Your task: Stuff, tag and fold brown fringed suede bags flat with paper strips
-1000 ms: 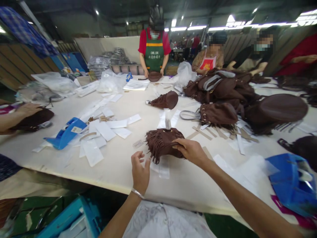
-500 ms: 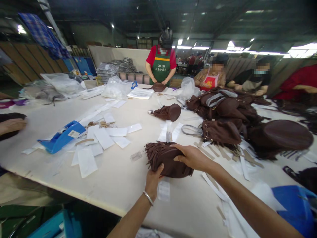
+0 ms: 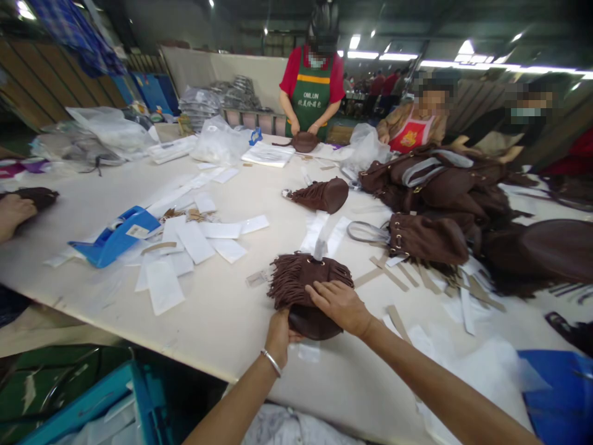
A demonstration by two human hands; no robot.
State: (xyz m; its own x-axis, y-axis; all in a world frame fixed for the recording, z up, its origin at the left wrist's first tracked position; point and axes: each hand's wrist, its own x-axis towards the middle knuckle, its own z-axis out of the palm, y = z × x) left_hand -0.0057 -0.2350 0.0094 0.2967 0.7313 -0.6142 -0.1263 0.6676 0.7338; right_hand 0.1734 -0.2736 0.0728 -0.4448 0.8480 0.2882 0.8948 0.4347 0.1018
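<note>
A dark brown fringed bucket bag (image 3: 319, 272) lies on the table in front of me, its round smooth base turned toward me. Metal eyelets show near its top, and a grey wrapped handle points away from me. My left hand (image 3: 279, 339), with a silver bangle at the wrist, grips the lower left of the base; some of its fingers are hidden underneath. Across the front of the bag my right hand (image 3: 340, 306) lies with its fingers stretched out over the fringe and the base edge. A small clear packet (image 3: 257, 279) lies left of the bag.
A blue tape dispenser (image 3: 118, 235) and white slips (image 3: 194, 256) lie to the left. Another fringed bag (image 3: 319, 194) lies ahead; a bag pile (image 3: 435, 185) fills the right. A co-worker in a green apron (image 3: 311, 99) handles a brown bag opposite. A teal crate (image 3: 88, 402) stands below the table edge.
The bag has been turned, so its base now faces me and its eyelets show. My right hand has gone from gripping its upper right to lying flat on its front.
</note>
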